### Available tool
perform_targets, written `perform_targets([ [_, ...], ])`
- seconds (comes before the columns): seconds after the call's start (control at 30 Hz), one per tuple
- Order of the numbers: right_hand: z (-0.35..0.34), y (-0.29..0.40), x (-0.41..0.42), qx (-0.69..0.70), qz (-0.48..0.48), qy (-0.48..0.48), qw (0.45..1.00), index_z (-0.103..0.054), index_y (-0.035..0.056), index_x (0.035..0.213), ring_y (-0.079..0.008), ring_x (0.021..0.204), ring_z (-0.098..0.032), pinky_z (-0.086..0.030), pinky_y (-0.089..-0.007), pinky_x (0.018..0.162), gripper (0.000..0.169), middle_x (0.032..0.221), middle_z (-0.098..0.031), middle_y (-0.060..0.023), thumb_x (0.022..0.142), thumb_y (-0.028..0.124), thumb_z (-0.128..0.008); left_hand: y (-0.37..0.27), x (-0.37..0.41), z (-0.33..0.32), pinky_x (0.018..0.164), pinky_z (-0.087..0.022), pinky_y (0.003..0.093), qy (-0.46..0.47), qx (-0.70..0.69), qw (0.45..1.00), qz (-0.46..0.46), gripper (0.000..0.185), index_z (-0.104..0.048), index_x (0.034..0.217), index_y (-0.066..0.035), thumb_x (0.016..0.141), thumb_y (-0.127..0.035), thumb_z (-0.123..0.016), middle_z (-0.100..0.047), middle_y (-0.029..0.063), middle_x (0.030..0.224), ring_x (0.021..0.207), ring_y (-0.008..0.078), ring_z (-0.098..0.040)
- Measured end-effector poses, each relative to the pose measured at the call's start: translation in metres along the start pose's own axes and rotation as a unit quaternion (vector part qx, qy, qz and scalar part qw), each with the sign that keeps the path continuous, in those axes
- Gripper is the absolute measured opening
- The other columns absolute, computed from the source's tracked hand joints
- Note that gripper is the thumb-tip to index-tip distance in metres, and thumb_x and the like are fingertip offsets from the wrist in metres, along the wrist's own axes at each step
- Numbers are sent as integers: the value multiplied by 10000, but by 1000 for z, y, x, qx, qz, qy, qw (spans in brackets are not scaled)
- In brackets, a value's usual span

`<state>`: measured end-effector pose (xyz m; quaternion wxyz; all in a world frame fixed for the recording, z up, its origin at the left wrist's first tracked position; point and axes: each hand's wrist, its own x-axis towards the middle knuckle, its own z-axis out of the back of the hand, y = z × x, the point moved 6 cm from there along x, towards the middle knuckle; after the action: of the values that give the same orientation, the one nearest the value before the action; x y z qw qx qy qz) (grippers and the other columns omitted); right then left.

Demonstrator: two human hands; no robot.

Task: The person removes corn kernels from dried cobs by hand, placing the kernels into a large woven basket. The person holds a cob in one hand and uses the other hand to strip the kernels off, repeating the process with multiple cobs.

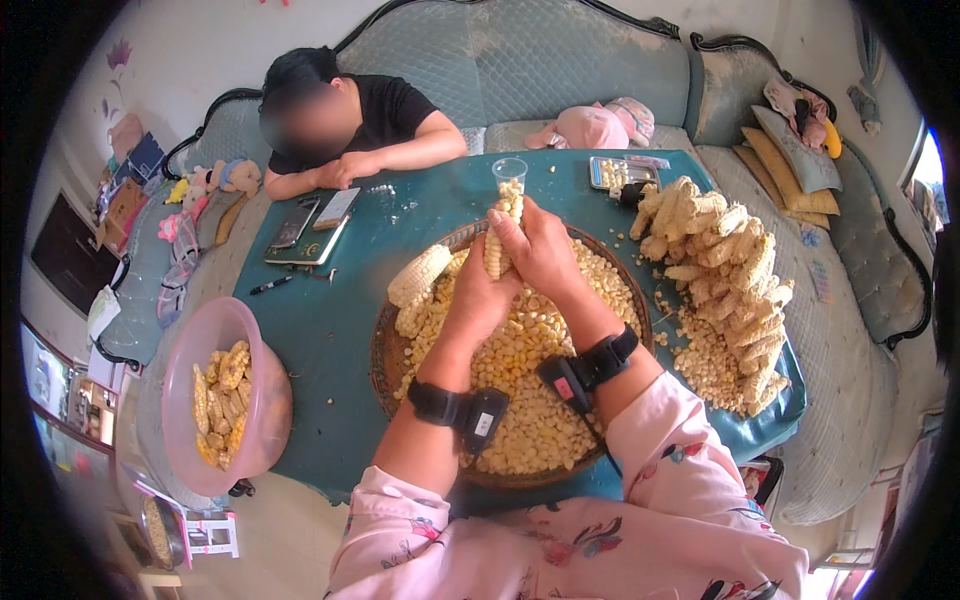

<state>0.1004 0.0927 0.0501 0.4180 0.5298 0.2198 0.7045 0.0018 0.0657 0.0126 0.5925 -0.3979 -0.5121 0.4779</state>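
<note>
Both my hands grip one pale corn cob (495,253) above a round wicker basket (384,352). My left hand (480,296) wraps its lower part, and my right hand (541,244) presses against its upper side with the thumb laid along the rows. Loose corn kernels (525,337) fill the basket below. Whole corn cobs (420,276) rest on the kernels at the basket's left edge, left of my left hand. Just beyond my fingers a clear plastic cup (510,171) stands on the table, partly hidden by the cob.
A tall heap of stripped cobs (720,247) covers the table's right side. At left stands a pink plastic tub (277,390) holding several cobs. Phones (294,223) lie on a green book (300,251) near a pen (271,285). Across the teal-covered table (330,345) a person (397,120) leans on folded arms.
</note>
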Motion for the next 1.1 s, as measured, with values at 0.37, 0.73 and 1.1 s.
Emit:
perform_targets([
  [0.37,-11,-1,-3,86,85,-9,993,-495,0,1082,-382,897,-558,-436,-390,783,392,922,-579,-240,898,339,-426,11,11,9,658,-449,255,-21,-126,992,13,412,-450,1158,-39,780,-87,-608,-579,44,881,776,126,-557],
  [0.73,-6,-33,-1,137,-67,-57,987,-574,-29,816,-308,679,-567,-431,-383,661,512,712,-577,-201,921,415,-340,-8,-5,-5,737,-457,352,-37,165,985,-39,433,-438,1139,-30,750,-86,-619,-598,184,927,859,292,-599],
  [1.1,-11,-25,-4,141,-1,-108,984,-559,-17,944,-209,654,-531,-434,-338,638,312,720,-578,-129,916,248,-398,9,6,5,670,-451,240,-47,-79,996,-15,435,-394,1164,-23,758,5,-548,-532,44,953,777,116,-534],
])
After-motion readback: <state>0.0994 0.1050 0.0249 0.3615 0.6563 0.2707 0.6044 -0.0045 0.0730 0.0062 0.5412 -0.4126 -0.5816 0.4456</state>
